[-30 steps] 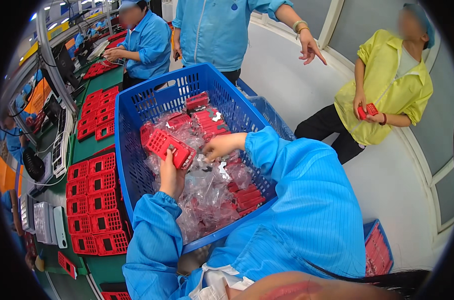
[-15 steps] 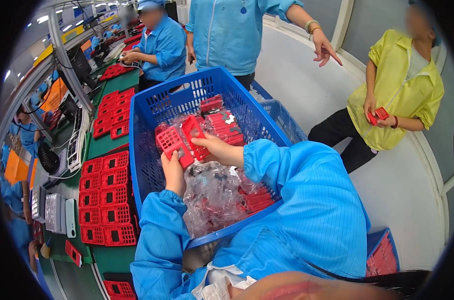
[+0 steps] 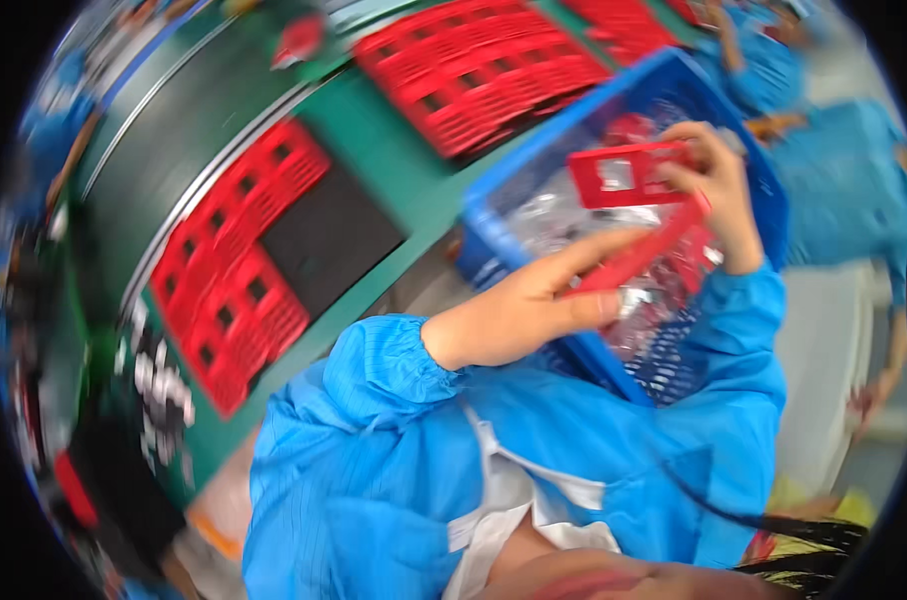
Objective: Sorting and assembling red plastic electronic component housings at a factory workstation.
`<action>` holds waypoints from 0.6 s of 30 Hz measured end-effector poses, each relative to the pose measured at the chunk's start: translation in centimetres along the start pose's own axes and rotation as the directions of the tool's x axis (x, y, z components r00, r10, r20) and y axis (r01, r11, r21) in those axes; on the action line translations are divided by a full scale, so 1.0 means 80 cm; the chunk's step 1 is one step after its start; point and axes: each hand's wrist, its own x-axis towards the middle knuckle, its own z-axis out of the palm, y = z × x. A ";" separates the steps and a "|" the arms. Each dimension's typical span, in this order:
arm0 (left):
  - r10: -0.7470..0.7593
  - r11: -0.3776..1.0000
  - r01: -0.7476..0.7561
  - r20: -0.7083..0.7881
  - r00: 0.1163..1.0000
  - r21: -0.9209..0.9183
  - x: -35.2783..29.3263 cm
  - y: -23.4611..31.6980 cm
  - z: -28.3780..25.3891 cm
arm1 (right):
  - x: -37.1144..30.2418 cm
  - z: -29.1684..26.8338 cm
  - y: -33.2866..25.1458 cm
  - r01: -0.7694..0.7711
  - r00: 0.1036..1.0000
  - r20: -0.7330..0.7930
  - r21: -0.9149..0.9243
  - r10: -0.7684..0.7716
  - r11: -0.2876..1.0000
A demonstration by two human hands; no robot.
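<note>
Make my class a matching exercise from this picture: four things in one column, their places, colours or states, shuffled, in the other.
1. Left hand
2. Right hand
3. Crate
4. Black sheet

A. Holds a windowed red part
B. Lies on the green table
C. Holds an edge-on red part
D. Blue, with holes in its walls

Pairs: 1-C, 2-A, 3-D, 4-B

Open green bench [image 3: 376, 130] between red panel groups [image 3: 479, 75], held red frames [image 3: 644, 178] obstructing the blue crate [image 3: 489, 238]
</note>
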 end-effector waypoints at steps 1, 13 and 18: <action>-0.090 0.994 0.094 -0.063 0.994 0.058 -0.034 0.012 -0.001 | 0.020 0.013 -0.004 0.041 0.993 0.097 0.191 -0.060 0.981; 0.009 0.975 0.173 -0.801 0.599 0.141 -0.329 0.015 0.049 | 0.133 0.389 -0.111 0.582 0.391 0.745 0.255 -0.541 0.772; -0.011 0.998 0.057 -0.803 0.596 0.029 -0.353 0.012 0.037 | 0.115 0.433 -0.117 0.852 0.466 0.557 -0.073 -0.688 0.518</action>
